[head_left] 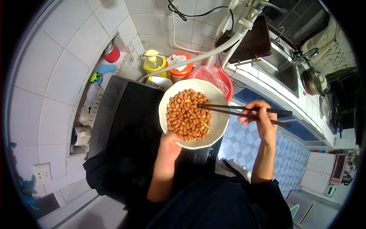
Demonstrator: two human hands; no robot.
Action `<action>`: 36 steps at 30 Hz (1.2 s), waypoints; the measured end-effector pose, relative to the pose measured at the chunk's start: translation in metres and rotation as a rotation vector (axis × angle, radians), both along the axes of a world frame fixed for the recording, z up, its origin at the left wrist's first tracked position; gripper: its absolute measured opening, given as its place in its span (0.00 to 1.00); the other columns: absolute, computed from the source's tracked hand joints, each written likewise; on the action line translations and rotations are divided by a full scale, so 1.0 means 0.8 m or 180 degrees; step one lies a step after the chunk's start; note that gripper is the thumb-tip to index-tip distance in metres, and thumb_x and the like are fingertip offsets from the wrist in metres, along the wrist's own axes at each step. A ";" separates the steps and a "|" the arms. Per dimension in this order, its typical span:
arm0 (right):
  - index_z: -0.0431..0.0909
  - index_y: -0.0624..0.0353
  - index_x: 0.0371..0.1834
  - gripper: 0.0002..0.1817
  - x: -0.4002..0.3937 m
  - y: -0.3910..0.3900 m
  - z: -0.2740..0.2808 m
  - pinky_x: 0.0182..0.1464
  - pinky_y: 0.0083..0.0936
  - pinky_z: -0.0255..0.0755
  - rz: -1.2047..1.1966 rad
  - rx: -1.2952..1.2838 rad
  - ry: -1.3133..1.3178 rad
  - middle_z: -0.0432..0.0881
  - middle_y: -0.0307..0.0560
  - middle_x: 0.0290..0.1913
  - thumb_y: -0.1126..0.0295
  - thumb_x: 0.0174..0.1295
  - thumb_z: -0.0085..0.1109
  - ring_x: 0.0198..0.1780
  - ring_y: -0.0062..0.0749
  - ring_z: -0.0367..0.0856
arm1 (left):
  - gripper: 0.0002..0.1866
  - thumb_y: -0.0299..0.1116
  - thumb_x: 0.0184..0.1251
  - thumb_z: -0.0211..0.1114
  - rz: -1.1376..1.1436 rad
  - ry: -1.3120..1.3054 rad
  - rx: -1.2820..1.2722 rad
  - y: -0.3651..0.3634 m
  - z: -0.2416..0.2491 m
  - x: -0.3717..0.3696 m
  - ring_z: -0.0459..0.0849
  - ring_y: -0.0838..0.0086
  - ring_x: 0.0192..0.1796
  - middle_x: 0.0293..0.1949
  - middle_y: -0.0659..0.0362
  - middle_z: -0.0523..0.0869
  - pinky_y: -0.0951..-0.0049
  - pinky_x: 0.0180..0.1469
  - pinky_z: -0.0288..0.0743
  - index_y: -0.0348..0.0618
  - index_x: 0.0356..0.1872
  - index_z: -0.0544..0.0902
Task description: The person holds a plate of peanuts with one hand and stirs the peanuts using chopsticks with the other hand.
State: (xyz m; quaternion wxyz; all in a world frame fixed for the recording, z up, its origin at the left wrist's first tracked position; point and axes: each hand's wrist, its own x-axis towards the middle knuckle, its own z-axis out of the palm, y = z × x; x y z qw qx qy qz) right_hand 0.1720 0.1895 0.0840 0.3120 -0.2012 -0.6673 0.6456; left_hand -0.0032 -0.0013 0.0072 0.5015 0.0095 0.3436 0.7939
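Observation:
My left hand (170, 144) holds a white bowl (219, 124) from below at its near rim. The bowl is heaped with brown peanuts (187, 114). In my right hand (261, 118) is a pair of dark chopsticks (244, 111), with the tips reaching in over the right side of the peanuts. The bowl is held above a black appliance top (126, 126).
Behind the bowl stand a yellow pump bottle (154, 63), an orange-lidded container (181, 66) and a red basin lined with plastic (217, 76). A white hose (213, 51) runs diagonally. At the upper right lie a steel sink (280, 66), a tap and a pot (312, 80). Blue patterned floor tiles lie below.

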 end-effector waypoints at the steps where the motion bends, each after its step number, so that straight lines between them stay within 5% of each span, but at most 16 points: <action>1: 0.69 0.72 0.40 0.23 0.001 0.000 0.002 0.27 0.23 0.78 -0.0013 0.0027 -0.0037 0.78 0.58 0.32 0.57 0.65 0.39 0.31 0.39 0.82 | 0.37 0.25 0.37 0.47 0.0001 0.0006 0.0050 0.000 0.000 0.000 0.65 0.60 0.59 0.56 0.47 0.65 0.60 0.61 0.60 0.28 0.59 0.55; 36: 0.72 0.71 0.41 0.23 -0.004 0.000 0.013 0.28 0.21 0.75 0.0042 -0.0084 -0.0307 0.78 0.54 0.33 0.56 0.63 0.45 0.32 0.37 0.81 | 0.38 0.24 0.37 0.47 0.0001 -0.0020 -0.0001 0.000 0.003 0.000 0.64 0.60 0.60 0.57 0.47 0.64 0.60 0.61 0.58 0.28 0.59 0.54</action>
